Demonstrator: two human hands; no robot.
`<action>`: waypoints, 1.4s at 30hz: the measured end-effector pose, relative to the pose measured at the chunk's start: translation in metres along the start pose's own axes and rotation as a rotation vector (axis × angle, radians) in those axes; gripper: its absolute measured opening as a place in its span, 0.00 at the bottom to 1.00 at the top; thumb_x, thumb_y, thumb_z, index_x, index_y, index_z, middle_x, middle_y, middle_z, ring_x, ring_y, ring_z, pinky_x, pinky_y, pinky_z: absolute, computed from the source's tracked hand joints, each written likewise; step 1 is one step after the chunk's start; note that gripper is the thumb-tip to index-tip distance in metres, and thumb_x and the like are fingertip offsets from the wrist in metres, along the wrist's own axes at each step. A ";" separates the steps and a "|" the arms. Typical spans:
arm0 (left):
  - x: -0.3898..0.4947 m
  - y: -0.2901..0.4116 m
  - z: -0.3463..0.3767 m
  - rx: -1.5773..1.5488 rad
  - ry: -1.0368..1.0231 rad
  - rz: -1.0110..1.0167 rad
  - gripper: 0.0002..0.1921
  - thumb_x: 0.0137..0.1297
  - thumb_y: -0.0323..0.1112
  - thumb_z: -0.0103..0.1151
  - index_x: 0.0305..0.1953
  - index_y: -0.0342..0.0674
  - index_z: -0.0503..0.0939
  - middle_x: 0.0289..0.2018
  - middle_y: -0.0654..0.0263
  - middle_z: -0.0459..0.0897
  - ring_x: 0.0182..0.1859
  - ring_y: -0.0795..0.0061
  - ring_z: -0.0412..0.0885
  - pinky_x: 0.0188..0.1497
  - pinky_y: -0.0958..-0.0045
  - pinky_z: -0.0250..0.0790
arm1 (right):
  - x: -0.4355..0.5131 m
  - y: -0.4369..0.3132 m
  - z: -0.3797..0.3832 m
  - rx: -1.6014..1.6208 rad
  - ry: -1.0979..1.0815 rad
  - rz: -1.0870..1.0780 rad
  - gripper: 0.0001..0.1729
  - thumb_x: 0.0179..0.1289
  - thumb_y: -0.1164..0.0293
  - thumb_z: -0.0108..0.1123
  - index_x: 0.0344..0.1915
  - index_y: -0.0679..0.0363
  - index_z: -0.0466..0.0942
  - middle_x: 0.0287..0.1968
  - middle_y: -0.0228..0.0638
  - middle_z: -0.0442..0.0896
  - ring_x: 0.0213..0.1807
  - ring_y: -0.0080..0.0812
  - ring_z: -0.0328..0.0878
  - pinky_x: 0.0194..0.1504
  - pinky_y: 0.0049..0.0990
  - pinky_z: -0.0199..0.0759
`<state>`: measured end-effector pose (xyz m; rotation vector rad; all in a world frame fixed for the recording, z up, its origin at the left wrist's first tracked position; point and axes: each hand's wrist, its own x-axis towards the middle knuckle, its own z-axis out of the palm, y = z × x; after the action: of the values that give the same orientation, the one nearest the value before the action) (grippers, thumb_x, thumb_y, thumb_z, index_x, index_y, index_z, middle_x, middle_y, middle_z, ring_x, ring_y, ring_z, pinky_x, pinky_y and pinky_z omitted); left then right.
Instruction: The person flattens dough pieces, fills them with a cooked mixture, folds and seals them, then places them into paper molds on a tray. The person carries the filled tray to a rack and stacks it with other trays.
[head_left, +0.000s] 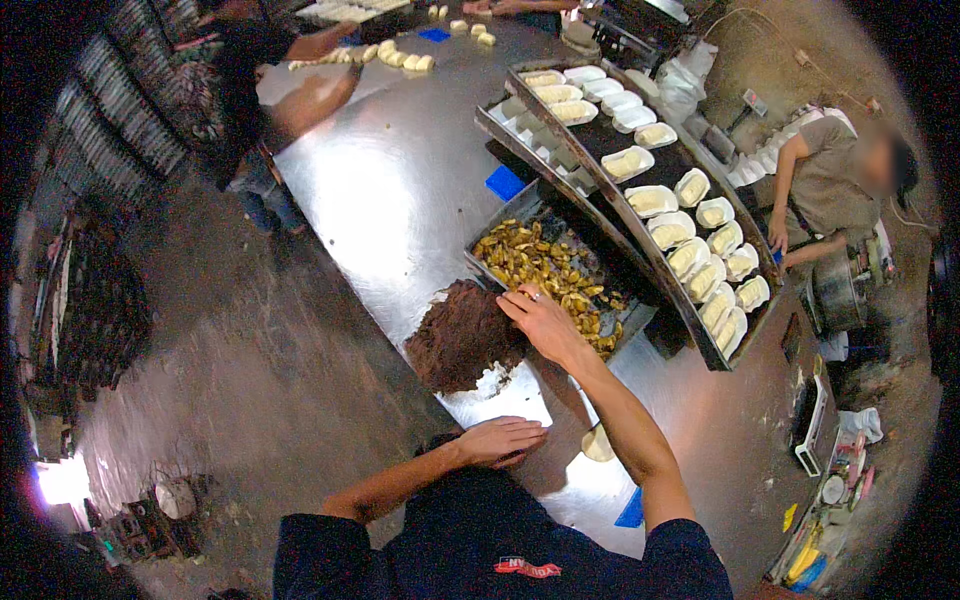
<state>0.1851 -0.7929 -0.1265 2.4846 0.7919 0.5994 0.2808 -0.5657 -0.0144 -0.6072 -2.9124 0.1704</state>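
Observation:
My right hand (547, 322) reaches over the near wall of a metal tray (634, 330). Its fingertips are at the right side of a dark brown, crumbly mound of filling (465, 337), and what lies under them is hidden. Glossy yellow-brown pieces (555, 270), perhaps sliced fruit, are spread in that tray. My left hand (501, 440) is close to my body by the table edge, fingers extended and together, its palm side hidden. A pale flat round (598, 444), probably dough, lies on the metal table beneath my right forearm.
Large baking trays (630, 247), stacked askew at right, hold white paper cups (671, 229) with pale dough. Blue scrapers (504, 182) lie about the metal table (427, 135). A co-worker (300, 97) handles dough pieces (409, 60) at far left; another person (832, 165) sits at right.

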 end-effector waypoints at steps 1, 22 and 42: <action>0.000 -0.001 -0.003 -0.052 -0.009 -0.009 0.27 0.73 0.39 0.54 0.69 0.37 0.70 0.73 0.57 0.68 0.76 0.62 0.65 0.79 0.59 0.56 | 0.000 0.001 -0.001 0.016 0.003 -0.006 0.29 0.61 0.75 0.66 0.64 0.59 0.76 0.62 0.37 0.79 0.64 0.46 0.73 0.65 0.37 0.72; 0.025 0.016 -0.034 -0.082 0.071 -0.133 0.17 0.65 0.33 0.62 0.55 0.41 0.82 0.61 0.61 0.82 0.67 0.64 0.76 0.72 0.57 0.64 | -0.269 -0.025 -0.053 0.906 0.361 0.995 0.12 0.69 0.70 0.67 0.50 0.62 0.85 0.45 0.36 0.87 0.45 0.29 0.85 0.51 0.30 0.79; 0.140 0.039 0.052 0.471 -0.060 -0.130 0.28 0.78 0.47 0.44 0.70 0.34 0.69 0.71 0.54 0.71 0.74 0.46 0.63 0.78 0.46 0.49 | -0.334 -0.087 0.014 -0.319 -0.051 0.914 0.32 0.67 0.66 0.58 0.72 0.39 0.72 0.81 0.37 0.56 0.74 0.58 0.62 0.64 0.55 0.63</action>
<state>0.3324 -0.7493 -0.1107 2.8199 1.1716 0.3152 0.5462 -0.7814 -0.0605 -1.9546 -2.4748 -0.1849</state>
